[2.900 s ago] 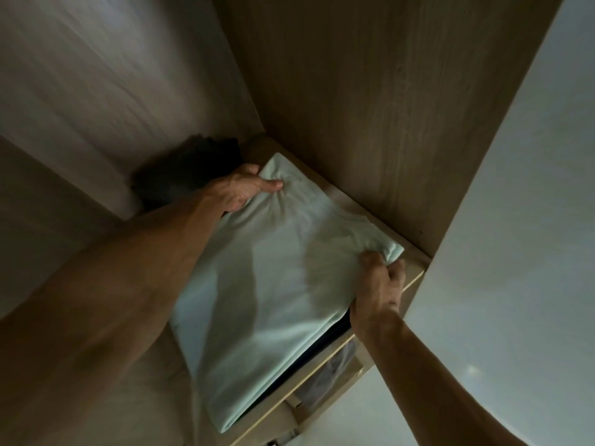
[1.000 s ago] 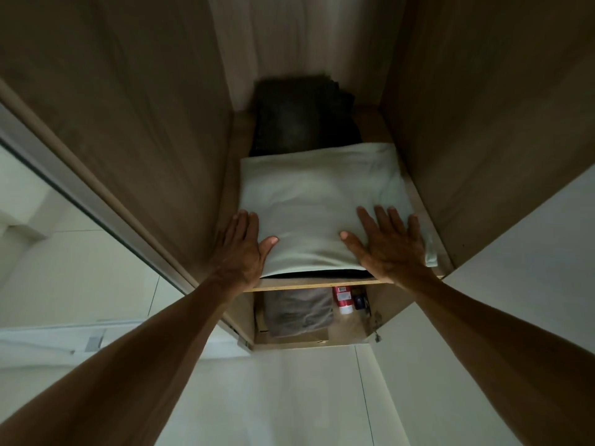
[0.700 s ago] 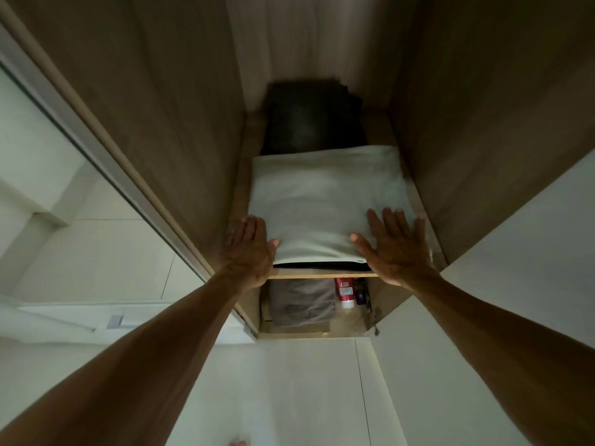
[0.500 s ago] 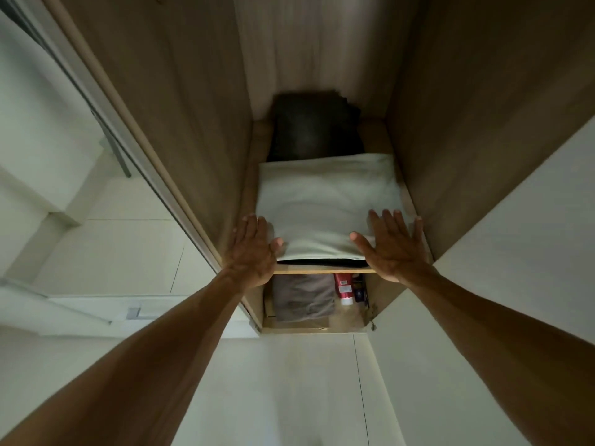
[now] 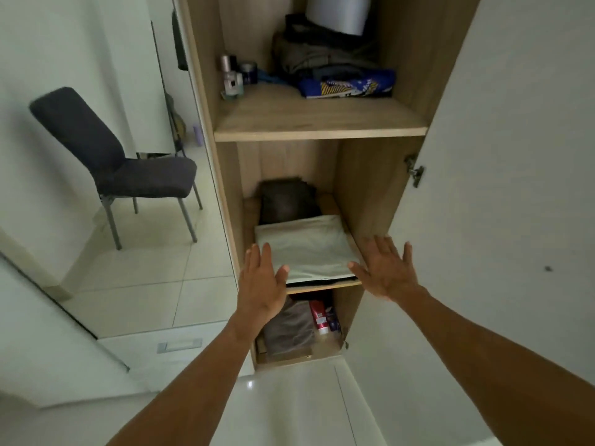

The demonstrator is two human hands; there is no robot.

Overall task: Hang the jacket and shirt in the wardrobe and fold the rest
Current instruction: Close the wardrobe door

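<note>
A folded pale green garment (image 5: pixel 307 249) lies on the middle shelf (image 5: pixel 322 285) of the wooden wardrobe, on top of a dark folded item whose edge shows beneath it. Behind it sits a dark folded pile (image 5: pixel 285 201). My left hand (image 5: pixel 262 281) hovers with straight, spread fingers in front of the garment's left front corner. My right hand (image 5: pixel 384 268) is spread the same way by the right front corner. Neither hand holds anything.
The upper shelf (image 5: pixel 318 123) carries crumpled dark clothes, a blue patterned packet (image 5: pixel 346 86) and small bottles (image 5: pixel 231 78). The bottom compartment holds a grey folded cloth (image 5: pixel 289 329) and a red tube (image 5: pixel 318 317). The white wardrobe door (image 5: pixel 502 156) stands open at right. A dark chair (image 5: pixel 109 156) stands left.
Both hands have lifted off the pale green garment and drawn back toward me. My head has pulled back and up, so the upper shelf and the chair are now in view.
</note>
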